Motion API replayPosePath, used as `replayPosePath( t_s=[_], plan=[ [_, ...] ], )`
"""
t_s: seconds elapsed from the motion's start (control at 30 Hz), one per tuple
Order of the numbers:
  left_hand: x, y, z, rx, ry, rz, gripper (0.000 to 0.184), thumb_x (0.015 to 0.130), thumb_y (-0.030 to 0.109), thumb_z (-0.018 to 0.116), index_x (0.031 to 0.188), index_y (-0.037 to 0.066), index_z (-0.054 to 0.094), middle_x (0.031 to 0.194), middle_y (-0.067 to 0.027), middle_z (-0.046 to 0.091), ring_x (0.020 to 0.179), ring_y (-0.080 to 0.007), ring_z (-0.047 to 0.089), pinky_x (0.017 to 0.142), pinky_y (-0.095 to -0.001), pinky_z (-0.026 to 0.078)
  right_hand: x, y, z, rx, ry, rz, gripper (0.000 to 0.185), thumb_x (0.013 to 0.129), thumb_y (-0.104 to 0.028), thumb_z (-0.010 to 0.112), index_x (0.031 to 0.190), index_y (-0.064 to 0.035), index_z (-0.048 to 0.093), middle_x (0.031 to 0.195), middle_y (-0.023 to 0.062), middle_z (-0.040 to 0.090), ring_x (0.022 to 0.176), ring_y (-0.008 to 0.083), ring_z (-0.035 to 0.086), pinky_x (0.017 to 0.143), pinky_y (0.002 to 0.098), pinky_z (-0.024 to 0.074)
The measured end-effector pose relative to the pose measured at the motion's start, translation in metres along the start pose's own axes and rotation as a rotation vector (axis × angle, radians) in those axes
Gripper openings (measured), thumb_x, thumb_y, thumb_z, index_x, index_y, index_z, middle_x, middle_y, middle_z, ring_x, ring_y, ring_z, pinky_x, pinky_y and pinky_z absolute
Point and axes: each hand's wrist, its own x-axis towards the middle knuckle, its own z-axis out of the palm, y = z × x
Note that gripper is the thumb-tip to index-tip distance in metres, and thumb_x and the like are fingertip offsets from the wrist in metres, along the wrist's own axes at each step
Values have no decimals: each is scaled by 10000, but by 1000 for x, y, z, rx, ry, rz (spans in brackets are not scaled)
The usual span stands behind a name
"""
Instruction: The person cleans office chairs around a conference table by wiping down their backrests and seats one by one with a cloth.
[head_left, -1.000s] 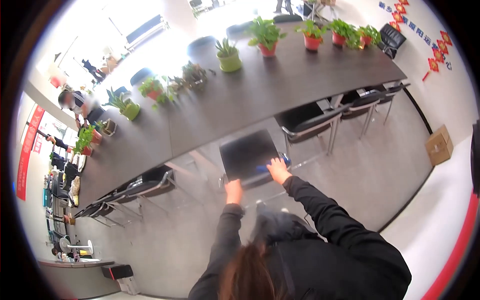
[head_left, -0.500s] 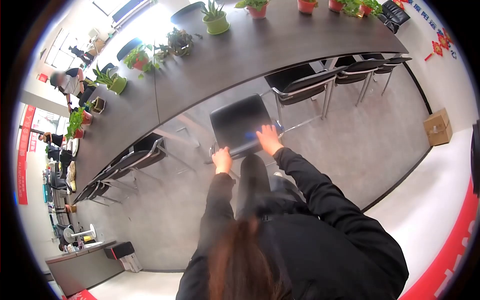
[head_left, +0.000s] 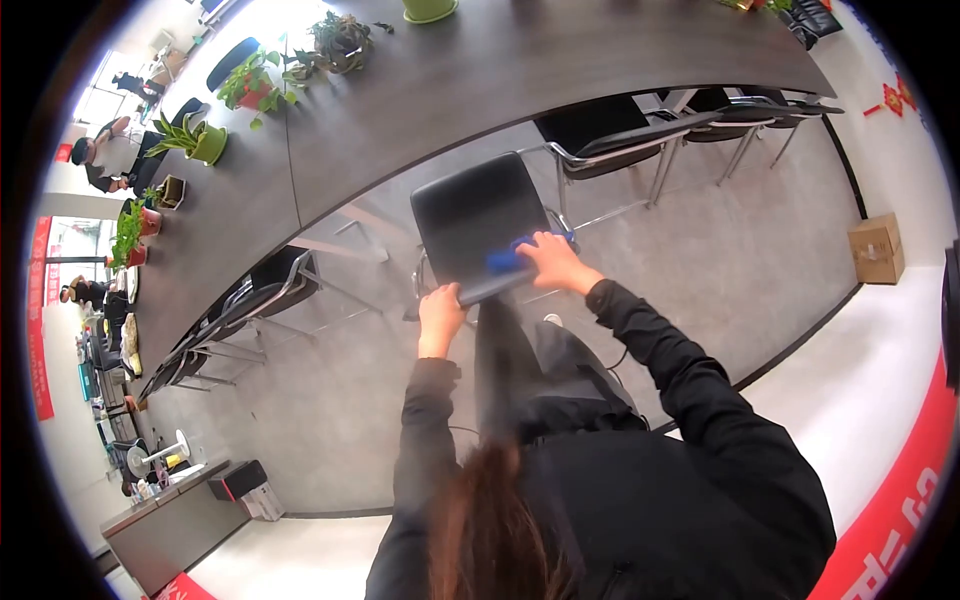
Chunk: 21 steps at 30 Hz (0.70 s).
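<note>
A black chair [head_left: 478, 210] with metal armrests stands pulled out from the long dark table [head_left: 400, 110]. My left hand [head_left: 440, 314] is closed on the left end of the chair's backrest. At the backrest's right end, my right hand [head_left: 555, 262] has its fingers wrapped round a blue cloth [head_left: 507, 261], which lies against the top of the backrest. Part of the cloth also shows beyond my fingers, near the right armrest.
Black chairs [head_left: 600, 140] line the near side of the table to the right, and more [head_left: 265, 290] to the left. Potted plants [head_left: 207, 143] stand on the tabletop. A cardboard box [head_left: 876, 250] sits by the right wall. A person [head_left: 112, 155] is beyond the table's left end.
The view has tipped down and come nearer the table. Both hands stay at the backrest of the chair, and my legs have moved close behind it. More of the blue cloth shows.
</note>
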Motion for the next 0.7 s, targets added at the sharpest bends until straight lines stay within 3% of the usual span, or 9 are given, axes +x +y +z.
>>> replayPosePath(
  t_s=[0.1,0.13,0.2,0.27,0.4,0.43,0.47,0.57,0.7],
  plan=[
    [24,-15,-11,-9,-121,48,397,724,307,752,1046,94,661,920,-125,684,884,-337,649,784,-432,513,41,34,-24,354,-543,30,788,539,-293,857,1240,-101,554,1132,154,515,1120,354,483,939,426,422],
    [35,-16,-18,3,-191,49,399,727,312,749,1049,91,668,915,-136,689,883,-339,652,784,-436,517,62,49,-29,478,-588,-10,702,549,-256,843,1184,-90,592,1090,152,582,1077,309,546,902,397,449],
    [66,-24,-35,-40,-249,-13,452,732,351,742,1095,90,671,990,-165,686,951,-336,641,822,-422,510,91,62,-57,661,-432,45,454,621,-123,771,1049,-39,642,930,91,677,866,185,631,785,328,500],
    [103,-25,-59,-31,-288,-60,511,693,385,772,1097,88,677,1009,-175,682,962,-339,641,821,-416,512,106,71,-86,989,-189,146,380,676,-84,743,1036,-22,638,892,43,653,833,112,595,745,262,486],
    [171,-47,-57,6,40,-140,611,640,358,819,1162,99,635,1060,-152,674,1069,-335,596,935,-443,447,102,78,-110,1128,371,406,417,737,-140,771,1107,-13,629,968,45,663,882,114,604,806,258,476],
    [182,-58,-38,47,129,-113,640,721,255,770,1284,67,531,1237,-184,582,1172,-361,528,995,-456,402,95,82,-103,1130,461,442,428,741,-154,778,1101,19,624,982,53,663,887,120,605,820,261,473],
    [190,-58,-26,42,124,-118,640,721,255,770,1284,67,531,1237,-184,582,1172,-361,528,995,-456,402,88,86,-95,1128,454,446,428,741,-154,778,1101,19,624,982,53,663,887,120,605,820,261,473],
    [191,-23,2,-47,468,-210,668,797,14,573,1412,-32,317,1431,-322,303,1253,-453,425,1060,-458,358,44,96,-54,1083,515,637,462,735,-162,787,1113,34,610,1008,67,664,906,128,605,831,266,472],
    [145,7,73,-234,305,-54,502,810,5,536,1307,-15,466,1349,-309,405,1234,-452,427,1050,-484,358,-15,92,-9,1165,497,868,419,776,-157,754,1124,19,603,998,67,663,902,133,609,823,280,478]
  ],
)
